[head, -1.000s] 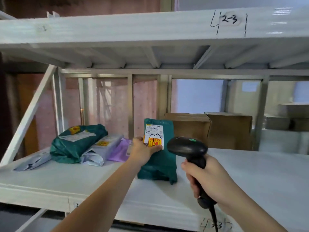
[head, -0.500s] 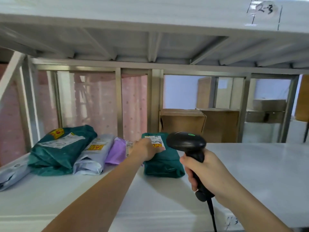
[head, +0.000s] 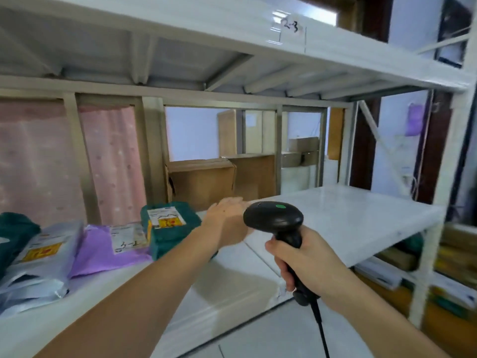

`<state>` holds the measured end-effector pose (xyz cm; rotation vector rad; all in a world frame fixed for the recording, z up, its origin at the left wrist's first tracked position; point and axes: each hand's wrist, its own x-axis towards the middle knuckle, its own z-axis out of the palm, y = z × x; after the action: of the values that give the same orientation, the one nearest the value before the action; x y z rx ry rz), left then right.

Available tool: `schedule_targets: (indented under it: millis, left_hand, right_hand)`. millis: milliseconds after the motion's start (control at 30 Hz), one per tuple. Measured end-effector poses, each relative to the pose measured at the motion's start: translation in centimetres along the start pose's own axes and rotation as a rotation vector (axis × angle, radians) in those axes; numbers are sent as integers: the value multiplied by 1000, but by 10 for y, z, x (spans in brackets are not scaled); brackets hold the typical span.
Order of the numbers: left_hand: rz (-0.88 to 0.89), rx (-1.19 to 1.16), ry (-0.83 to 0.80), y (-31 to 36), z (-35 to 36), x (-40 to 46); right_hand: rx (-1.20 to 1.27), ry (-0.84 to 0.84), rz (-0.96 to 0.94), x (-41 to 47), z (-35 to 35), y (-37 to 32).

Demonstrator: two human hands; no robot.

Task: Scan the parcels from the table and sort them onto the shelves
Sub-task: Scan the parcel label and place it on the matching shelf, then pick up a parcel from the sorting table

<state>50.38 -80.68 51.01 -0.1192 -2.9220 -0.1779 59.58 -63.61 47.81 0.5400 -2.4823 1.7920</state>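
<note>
The green parcel (head: pixel 171 228) lies flat on the white shelf (head: pixel 335 218), label (head: pixel 165 219) up, its long axis running from the shelf's front edge toward the back, and its white and yellow label end faces the back rail. It sits as the rightmost of a row of parcels, touching the purple parcel (head: pixel 103 250) on its left; further left lie a grey parcel (head: pixel 38 264) and another green parcel (head: pixel 15 233) at the shelf's left end.

The left hand (head: pixel 227 220) hangs just right of the green parcel, fingers relaxed and straight, gripping nothing; whether it touches the parcel I cannot tell. The right hand (head: pixel 307 262) is clenched around the handle of a black scanner (head: pixel 273 219), whose head points left toward the left hand, with its cable dropping below.

The shelf's right half is bare white board. Above it the upper shelf (head: pixel 232 27) carries a handwritten mark "2-3" (head: pixel 290 27). Behind the rack stand cardboard boxes (head: pixel 204 182) and a pink curtain (head: pixel 38 161); lower right, more goods sit on low shelves, blurred.

The green parcel is a soft, wrinkled plastic bag, dark teal, plump.
</note>
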Motion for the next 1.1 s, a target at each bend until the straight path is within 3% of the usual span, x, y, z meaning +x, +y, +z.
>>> schedule_targets:
  millis: [100, 367, 633, 833, 1100]
  left_hand:
    - [146, -71, 7, 48, 18, 5]
    - [316, -110, -93, 225, 69, 51]
    - [630, -376, -124, 411, 132, 62]
    - [756, -406, -194, 511, 174, 72]
    - [761, -304, -246, 603, 230, 115]
  right_hand:
    - [-8, 105, 79, -20, -35, 14]
    - [-136, 350, 234, -93, -163, 43]
    - [-162, 593, 330, -164, -295, 79]
    - [-193, 688, 359, -200, -370, 128]
    - [-165, 739, 439, -197, -452, 182]
